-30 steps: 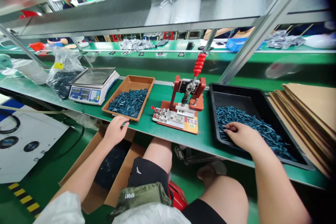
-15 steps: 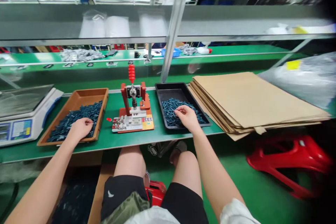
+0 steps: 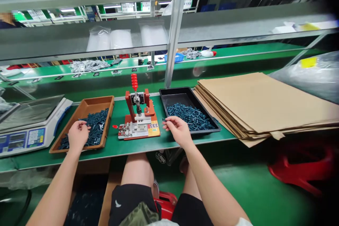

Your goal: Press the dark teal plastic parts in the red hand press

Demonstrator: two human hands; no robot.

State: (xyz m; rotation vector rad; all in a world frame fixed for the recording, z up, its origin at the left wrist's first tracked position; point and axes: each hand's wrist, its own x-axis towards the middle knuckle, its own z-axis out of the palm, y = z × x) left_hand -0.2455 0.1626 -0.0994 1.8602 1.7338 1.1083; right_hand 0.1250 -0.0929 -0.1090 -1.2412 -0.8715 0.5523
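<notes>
Taking the press as the clock's centre, I had the right hand (image 3: 179, 130) near four o'clock, just beside the press (image 3: 138, 117), its thumb and fingertips brought close together, seemingly because what they gripped was so slight: a small dark piece (image 3: 164, 120) appeared pinched at the tips, too tiny to make out well. The left hand (image 3: 78, 136) was between eight and nine, loosely curled over the brown tray (image 3: 93, 106), and I could not tell whether its fingertips had hold of anything against the blue-green pieces (image 3: 99, 123) heaped there. That tray lay at nine o'clock and the black tray (image 3: 178, 97), with its pile of thin parts (image 3: 194, 117), at three, I judged so that each hand had one within easy reach. The red handle (image 3: 134, 82) stood up at twelve, which I took to leave the press's front accessible. Farther out, the scale (image 3: 26, 137) sat beyond the brown tray at nine, and stacked cardboard sheets (image 3: 246, 102) lay past the black tray at three, apparently set outside both hands' working area.
</notes>
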